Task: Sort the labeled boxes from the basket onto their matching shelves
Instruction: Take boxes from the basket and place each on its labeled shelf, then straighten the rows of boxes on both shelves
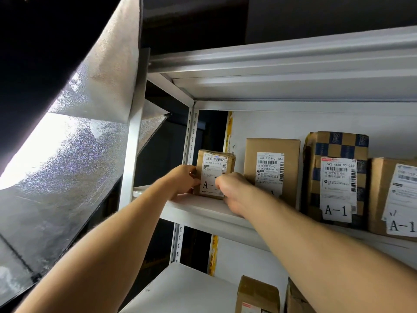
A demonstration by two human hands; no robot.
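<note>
small box (214,173) stood at the left end of the shelf (203,207), label out so A-1 showed | left hand (184,180) and right hand (233,190) both held its sides | other A-1 boxes (337,177) beside it

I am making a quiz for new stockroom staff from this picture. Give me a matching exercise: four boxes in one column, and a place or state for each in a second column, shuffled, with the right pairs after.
Things
1. small box
2. plain tall box
3. checkered box
4. lower box

Places or states
a. on the shelf below
b. blue and tan pattern, A-1 label in full view
c. held between left hand and right hand
d. label's lower part hidden by the right hand

Pairs: 1-c, 2-d, 3-b, 4-a
</note>
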